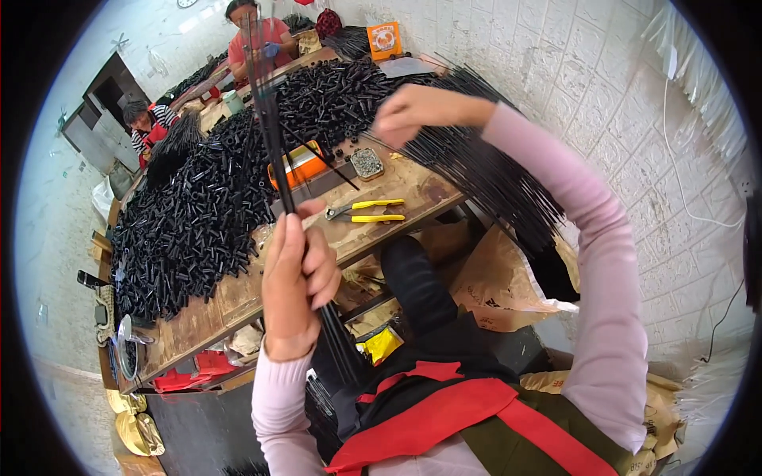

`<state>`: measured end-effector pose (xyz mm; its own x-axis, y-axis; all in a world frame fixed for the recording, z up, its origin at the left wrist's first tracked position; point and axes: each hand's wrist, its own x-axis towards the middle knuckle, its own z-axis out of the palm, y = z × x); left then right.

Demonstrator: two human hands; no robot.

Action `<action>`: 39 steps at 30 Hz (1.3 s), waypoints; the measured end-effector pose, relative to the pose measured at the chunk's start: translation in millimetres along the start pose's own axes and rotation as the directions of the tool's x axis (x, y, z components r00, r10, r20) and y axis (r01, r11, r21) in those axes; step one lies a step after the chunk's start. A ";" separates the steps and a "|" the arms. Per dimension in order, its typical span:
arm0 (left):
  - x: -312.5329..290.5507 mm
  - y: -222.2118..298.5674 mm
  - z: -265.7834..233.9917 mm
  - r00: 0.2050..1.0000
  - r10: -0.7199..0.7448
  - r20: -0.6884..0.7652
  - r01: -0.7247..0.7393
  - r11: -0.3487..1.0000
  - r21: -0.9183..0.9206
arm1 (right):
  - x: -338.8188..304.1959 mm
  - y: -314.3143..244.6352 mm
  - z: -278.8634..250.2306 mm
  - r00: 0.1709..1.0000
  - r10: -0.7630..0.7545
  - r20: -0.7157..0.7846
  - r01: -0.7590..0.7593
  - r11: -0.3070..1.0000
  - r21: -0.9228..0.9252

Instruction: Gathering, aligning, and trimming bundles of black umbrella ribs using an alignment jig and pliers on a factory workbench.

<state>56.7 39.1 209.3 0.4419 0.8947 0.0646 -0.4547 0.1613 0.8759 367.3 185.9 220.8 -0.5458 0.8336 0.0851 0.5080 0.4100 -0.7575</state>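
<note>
My left hand [298,274] is closed round a bundle of long thin black rods [274,151]. They stand nearly upright, reaching from my lap to above the bench. My right hand [409,115] is raised over a second, larger bundle of black rods [484,166] lying at the bench's right end. Its fingers are bent downward and smeared by motion, so whether they hold anything does not show. Between the hands lie pliers with yellow handles [377,210], a small tray of tiny metal parts [367,163] and an orange box [302,163], partly behind the rods.
Short black tubes [190,230] are heaped along the wooden bench [218,301]. Two people, one in a red top [286,40] and one in stripes [151,127], sit across and at the far left. An orange package [384,40] stands by the white wall [548,63].
</note>
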 end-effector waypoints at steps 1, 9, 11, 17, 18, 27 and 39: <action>-5.0 4.8 2.5 1.000 -0.001 0.003 0.001 0.999 -0.053 | -7.3 47.3 -7.8 0.976 0.161 -0.150 -0.174 0.982 -0.076; 8.9 13.0 12.3 0.998 -0.042 0.048 0.037 0.994 0.099 | -81.5 196.4 18.8 0.721 0.171 -0.672 -0.639 0.541 -0.547; 21.5 2.8 12.1 1.000 -0.014 0.025 0.009 0.983 0.182 | -80.5 198.0 5.6 0.744 0.232 -0.627 -0.627 0.569 -0.532; 14.1 -4.6 10.4 0.998 -0.059 0.028 0.055 0.989 0.138 | -84.9 181.3 -20.0 0.734 0.278 -0.620 -0.618 0.651 -0.440; 14.5 -4.2 10.2 0.999 -0.043 0.019 0.040 0.989 0.139 | -78.2 164.7 -23.5 0.744 0.262 -0.615 -0.604 0.658 -0.450; 31.8 -28.4 -24.5 0.980 0.153 -0.125 -0.127 0.974 0.190 | -3.4 -74.2 61.5 0.938 0.074 -0.339 0.153 0.788 0.596; -45.9 -15.2 -58.5 0.997 0.021 -0.072 -0.012 0.992 0.127 | 114.2 -134.7 90.8 0.991 0.031 -0.133 0.102 0.486 0.868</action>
<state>-1.9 19.9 165.0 0.3752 0.9257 0.0485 -0.3583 0.0966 0.9286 176.0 192.2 273.7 -0.4364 0.8876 0.1473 -0.3872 -0.0375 -0.9212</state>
